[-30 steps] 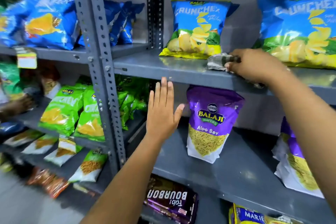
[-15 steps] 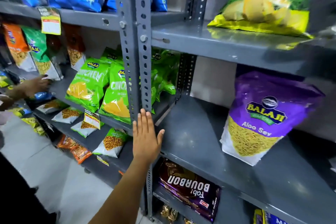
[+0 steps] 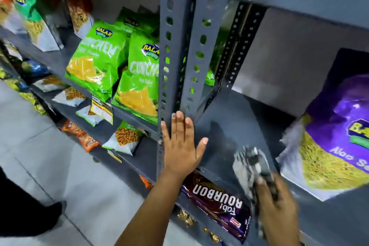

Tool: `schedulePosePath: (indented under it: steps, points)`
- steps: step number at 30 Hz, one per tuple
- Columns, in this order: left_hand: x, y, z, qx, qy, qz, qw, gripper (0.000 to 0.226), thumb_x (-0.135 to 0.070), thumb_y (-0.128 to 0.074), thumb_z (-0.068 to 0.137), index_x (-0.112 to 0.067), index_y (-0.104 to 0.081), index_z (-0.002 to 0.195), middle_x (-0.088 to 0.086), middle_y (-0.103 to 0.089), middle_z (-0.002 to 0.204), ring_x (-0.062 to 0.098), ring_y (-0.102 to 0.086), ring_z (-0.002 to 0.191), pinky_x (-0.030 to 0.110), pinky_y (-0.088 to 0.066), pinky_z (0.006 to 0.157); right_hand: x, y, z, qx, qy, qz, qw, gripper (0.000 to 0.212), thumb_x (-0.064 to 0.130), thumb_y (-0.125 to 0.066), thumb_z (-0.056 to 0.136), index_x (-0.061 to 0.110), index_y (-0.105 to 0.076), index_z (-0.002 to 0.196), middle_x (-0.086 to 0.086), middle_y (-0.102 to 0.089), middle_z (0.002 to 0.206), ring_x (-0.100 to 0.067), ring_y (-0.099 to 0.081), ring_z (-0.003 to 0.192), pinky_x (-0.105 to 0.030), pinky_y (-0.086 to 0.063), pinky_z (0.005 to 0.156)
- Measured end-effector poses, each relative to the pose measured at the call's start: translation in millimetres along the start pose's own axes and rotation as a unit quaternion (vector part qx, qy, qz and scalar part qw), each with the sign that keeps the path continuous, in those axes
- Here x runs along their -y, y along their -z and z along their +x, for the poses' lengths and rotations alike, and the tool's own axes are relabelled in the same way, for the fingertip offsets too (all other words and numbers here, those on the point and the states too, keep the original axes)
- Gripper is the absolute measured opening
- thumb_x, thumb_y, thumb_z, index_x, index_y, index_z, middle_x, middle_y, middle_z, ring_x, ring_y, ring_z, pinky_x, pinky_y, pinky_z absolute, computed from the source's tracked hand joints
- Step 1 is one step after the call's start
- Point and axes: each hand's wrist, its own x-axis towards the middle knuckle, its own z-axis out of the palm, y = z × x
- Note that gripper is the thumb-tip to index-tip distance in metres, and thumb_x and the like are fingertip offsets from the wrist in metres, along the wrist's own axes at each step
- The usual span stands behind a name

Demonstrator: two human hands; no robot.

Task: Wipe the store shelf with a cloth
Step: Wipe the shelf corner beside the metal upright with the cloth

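A grey metal shelf (image 3: 235, 118) runs across the middle right, with a bare patch at its left end. My left hand (image 3: 180, 146) is open, fingers spread, palm against the shelf's front edge at the foot of the perforated grey upright (image 3: 179, 46). My right hand (image 3: 277, 207) is at the lower right, blurred, gripping a bunched grey and white cloth (image 3: 248, 166) that reaches onto the shelf's front edge. A purple Balaji Aloo Sev bag (image 3: 337, 136) stands on the same shelf just right of the cloth.
Green Balaji chip bags (image 3: 111, 66) fill the neighbouring shelf to the left, with small snack packets (image 3: 123, 140) below them. A purple Bourbon biscuit pack (image 3: 215, 201) lies on the shelf underneath. A dark shape, perhaps another person's shoe (image 3: 30, 217), is on the tiled floor at bottom left.
The view dropped from the upper shelf to the middle one. My right hand brought the cloth down from the upper shelf to the middle shelf's front edge. My left hand lowered to the shelf edge.
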Motion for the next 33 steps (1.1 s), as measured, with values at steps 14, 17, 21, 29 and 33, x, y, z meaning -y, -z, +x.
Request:
schedulePosePath:
  steps: [14, 17, 21, 29, 33]
  points:
    - [8.4, -5.4, 11.6, -0.05, 0.025, -0.04, 0.998, 0.07, -0.049, -0.026, 0.094, -0.024, 0.018, 0.143, -0.001, 0.028, 0.153, 0.022, 0.017, 0.142, 0.054, -0.002, 0.113, -38.7, -74.8, 210.6, 0.119, 0.041, -0.296, 0.947, 0.04, 0.028, -0.046, 0.09, 0.02, -0.045, 0.129, -0.016, -0.044, 0.142, -0.039, -0.047, 0.123, -0.047, -0.038, 0.102]
    - [8.3, -3.5, 11.0, -0.044, 0.029, -0.034, 0.998, 0.071, -0.048, -0.027, 0.095, -0.024, 0.018, 0.144, 0.0, 0.027, 0.153, 0.022, 0.016, 0.142, 0.054, -0.002, 0.113, -25.5, -70.4, 211.3, 0.172, 0.086, -0.231, 0.954, 0.022, 0.013, -0.048, 0.092, 0.02, -0.059, 0.109, -0.006, -0.071, 0.095, -0.028, -0.063, 0.083, -0.025, -0.053, 0.073]
    - [9.7, -2.6, 10.1, -0.038, 0.025, -0.015, 0.999, 0.071, -0.048, -0.028, 0.095, -0.024, 0.018, 0.144, 0.001, 0.026, 0.153, 0.022, 0.015, 0.143, 0.055, -0.006, 0.112, -30.8, -61.0, 258.4, 0.118, -0.04, -0.214, 0.969, 0.035, 0.022, -0.031, 0.091, 0.008, -0.054, 0.113, -0.026, -0.066, 0.102, -0.029, -0.066, 0.09, -0.027, -0.056, 0.076]
    - [8.8, -4.0, 9.5, -0.037, 0.038, -0.008, 0.999, 0.072, -0.049, -0.027, 0.095, -0.023, 0.018, 0.144, 0.001, 0.027, 0.153, 0.022, 0.014, 0.143, 0.053, -0.007, 0.113, -24.9, -96.8, 230.3, 0.259, 0.153, -0.212, 0.93, 0.033, 0.033, -0.05, 0.083, 0.035, -0.056, 0.116, -0.007, -0.055, 0.135, -0.028, -0.049, 0.123, -0.048, -0.038, 0.107]
    - [5.5, 2.5, 9.6, -0.01, 0.052, -0.006, 0.999, 0.071, -0.05, -0.025, 0.095, -0.023, 0.02, 0.143, 0.001, 0.029, 0.152, 0.022, 0.016, 0.142, 0.05, -0.003, 0.113, -16.2, -82.5, 183.6, 0.364, 0.181, -0.14, 0.903, 0.022, 0.007, -0.054, 0.088, 0.02, -0.062, 0.104, -0.003, -0.062, 0.114, -0.003, -0.057, 0.107, -0.019, -0.042, 0.098]
